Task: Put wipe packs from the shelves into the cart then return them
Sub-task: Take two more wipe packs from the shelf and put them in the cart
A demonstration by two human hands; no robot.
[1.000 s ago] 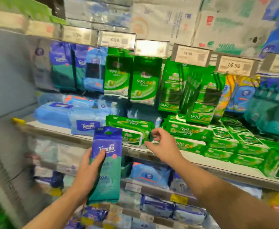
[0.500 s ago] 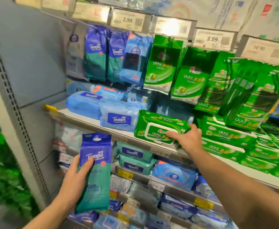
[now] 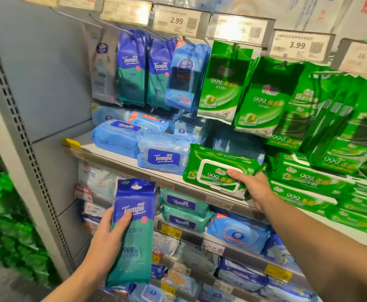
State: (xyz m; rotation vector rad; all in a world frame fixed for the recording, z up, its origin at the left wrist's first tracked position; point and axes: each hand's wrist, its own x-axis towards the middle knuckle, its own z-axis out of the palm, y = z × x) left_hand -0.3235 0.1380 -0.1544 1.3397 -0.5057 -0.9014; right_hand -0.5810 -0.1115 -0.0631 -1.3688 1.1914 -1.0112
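While the left hand (image 3: 104, 240) gripped a tall, soft plastic blue-and-teal Tempo wipe pack (image 3: 132, 234) upright in front of the lower shelves, thumb across its front and fingers hidden behind it, the right hand (image 3: 255, 190) held the near right corner of a flat green plastic wipe pack with a white flip lid (image 3: 219, 168), thumb on the lid and fingers curled under the pack's edge. That green pack lay at the front lip of the white middle shelf (image 3: 113, 154), tilted slightly forward, just beside a pale blue Tempo soft pack (image 3: 164, 154) on its left and a stack of similar green packs (image 3: 308, 177) on its right. No cart showed anywhere in view, so which half of the job this belonged to could not be read directly. Judged from the pictures, one pack was clear of the display and in hand, and the second was either about to come off the shelf or had just been set back on it. More blue-and-teal Tempo packs hung from the hooks above (image 3: 132, 66) under a price tag reading 2.99 (image 3: 176, 20), which looked the likely home of the held pack. Either way, most of the work seemed left to do.
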